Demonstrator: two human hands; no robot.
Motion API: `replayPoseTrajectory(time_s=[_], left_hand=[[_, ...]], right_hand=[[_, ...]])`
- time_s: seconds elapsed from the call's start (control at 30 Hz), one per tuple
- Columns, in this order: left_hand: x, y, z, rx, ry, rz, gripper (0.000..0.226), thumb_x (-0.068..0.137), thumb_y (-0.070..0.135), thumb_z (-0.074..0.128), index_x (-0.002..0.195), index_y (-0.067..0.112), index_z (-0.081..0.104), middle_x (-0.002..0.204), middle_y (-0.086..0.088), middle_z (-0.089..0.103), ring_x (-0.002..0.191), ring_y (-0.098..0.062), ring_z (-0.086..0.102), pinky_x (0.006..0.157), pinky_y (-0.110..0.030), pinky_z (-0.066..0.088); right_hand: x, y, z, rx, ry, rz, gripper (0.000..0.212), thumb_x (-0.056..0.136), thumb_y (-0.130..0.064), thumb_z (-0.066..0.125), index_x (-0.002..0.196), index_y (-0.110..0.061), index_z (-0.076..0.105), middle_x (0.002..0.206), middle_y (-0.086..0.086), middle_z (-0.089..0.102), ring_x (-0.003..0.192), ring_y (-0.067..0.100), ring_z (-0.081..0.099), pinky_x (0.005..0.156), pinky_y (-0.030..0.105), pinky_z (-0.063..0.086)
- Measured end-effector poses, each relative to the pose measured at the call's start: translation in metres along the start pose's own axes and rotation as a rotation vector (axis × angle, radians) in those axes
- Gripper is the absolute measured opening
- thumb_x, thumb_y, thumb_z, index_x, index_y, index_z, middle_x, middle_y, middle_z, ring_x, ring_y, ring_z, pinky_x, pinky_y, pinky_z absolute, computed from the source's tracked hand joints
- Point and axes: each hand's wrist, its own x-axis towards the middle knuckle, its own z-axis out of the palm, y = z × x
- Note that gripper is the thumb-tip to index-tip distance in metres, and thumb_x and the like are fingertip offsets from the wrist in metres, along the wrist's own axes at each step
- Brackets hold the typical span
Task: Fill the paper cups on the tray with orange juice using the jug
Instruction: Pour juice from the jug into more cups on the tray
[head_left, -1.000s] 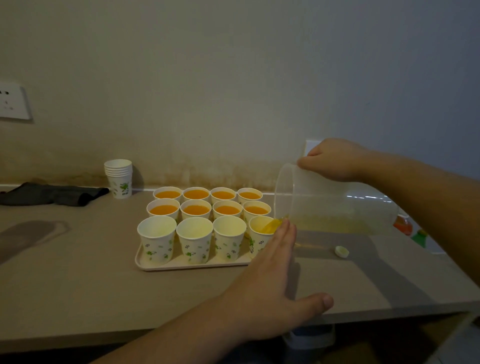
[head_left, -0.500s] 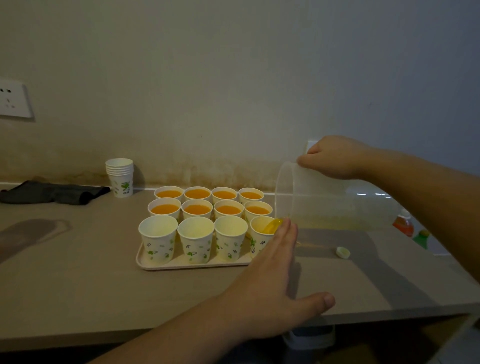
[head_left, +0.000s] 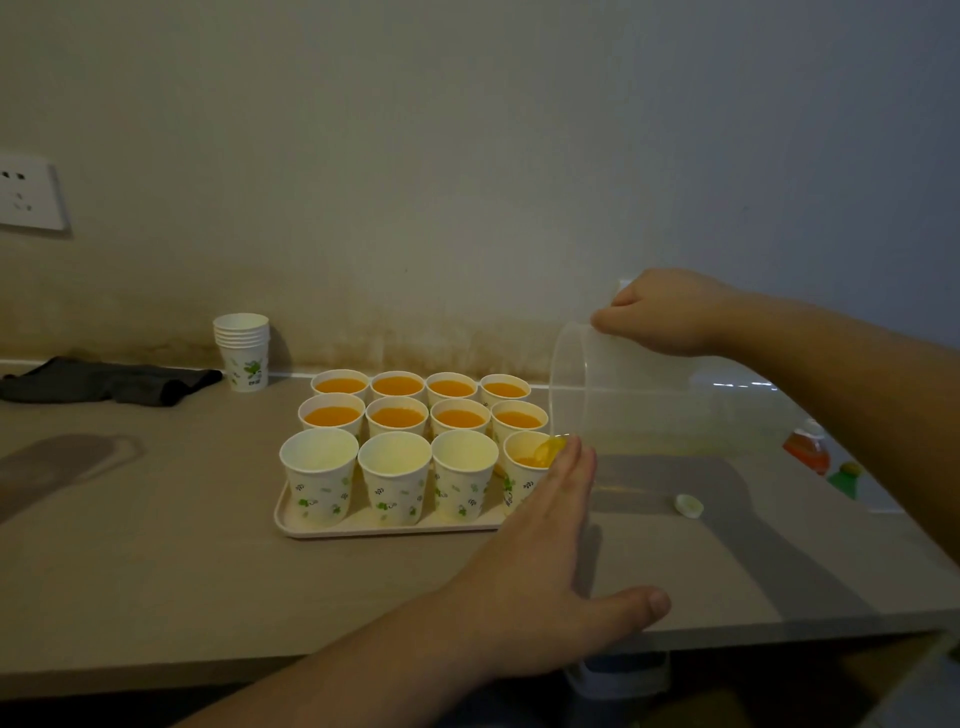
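Note:
A pale tray (head_left: 291, 526) on the counter holds several white paper cups with green prints. The two back rows, such as one cup (head_left: 332, 413), hold orange juice. Three front cups, such as the left one (head_left: 318, 473), look empty. My right hand (head_left: 660, 312) grips the clear plastic jug (head_left: 649, 400), tipped almost flat, and juice runs from its lip into the front right cup (head_left: 522, 462). My left hand (head_left: 540, 571) lies flat with fingers together, its tips against that cup's right side, and holds nothing.
A stack of spare cups (head_left: 243, 351) stands at the back left beside a dark cloth (head_left: 104, 379). A small white cap (head_left: 689, 505) lies right of the tray. Bottles with orange and green tops (head_left: 810, 449) show at the right, beyond the counter edge. A wall socket (head_left: 26, 197) is at far left.
The jug has tipped slightly further and the juice left inside has thinned. Both hands and the cups stay where they were.

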Motion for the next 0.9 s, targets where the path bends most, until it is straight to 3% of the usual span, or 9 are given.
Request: replayPoseTrajectory(time_s=[0.13,0.4,0.6,0.9], left_hand=[[-0.001,0.000,0.000,0.005,0.003,0.003,0.117,0.082,0.073,0.066,0.152,0.050,-0.024,0.155,0.038,-0.032,0.151,0.005,-0.013,0.127,-0.040,0.014],[-0.001,0.000,-0.002,-0.002,0.002,-0.003,0.117,0.082,0.073,0.066,0.152,0.051,-0.024,0.155,0.038,-0.032,0.152,0.003,-0.011,0.127,-0.041,0.016],[-0.001,-0.003,-0.002,0.000,0.012,-0.007,0.117,0.080,0.075,0.066,0.152,0.051,-0.024,0.154,0.039,-0.033,0.151,0.004,-0.013,0.127,-0.042,0.015],[-0.005,-0.005,-0.003,-0.021,-0.008,-0.013,0.117,0.082,0.073,0.066,0.154,0.048,-0.023,0.157,0.035,-0.031,0.153,0.002,-0.010,0.127,-0.042,0.015]], right_hand=[[0.000,-0.003,-0.002,-0.019,0.000,0.002,0.045,0.101,-0.045,0.042,0.096,-0.012,0.071,0.096,0.009,0.064,0.085,0.021,0.057,0.074,0.032,0.041],[-0.002,-0.013,-0.006,-0.058,0.001,-0.014,0.048,0.102,-0.043,0.040,0.106,-0.008,0.072,0.105,0.012,0.066,0.093,0.025,0.058,0.081,0.034,0.045],[0.000,-0.018,-0.008,-0.091,-0.003,-0.035,0.046,0.101,-0.044,0.040,0.096,-0.010,0.071,0.097,0.011,0.064,0.087,0.024,0.058,0.078,0.034,0.046],[0.004,-0.027,-0.005,-0.115,-0.006,-0.104,0.046,0.102,-0.043,0.040,0.078,-0.013,0.067,0.077,0.008,0.061,0.070,0.018,0.055,0.059,0.027,0.038]])
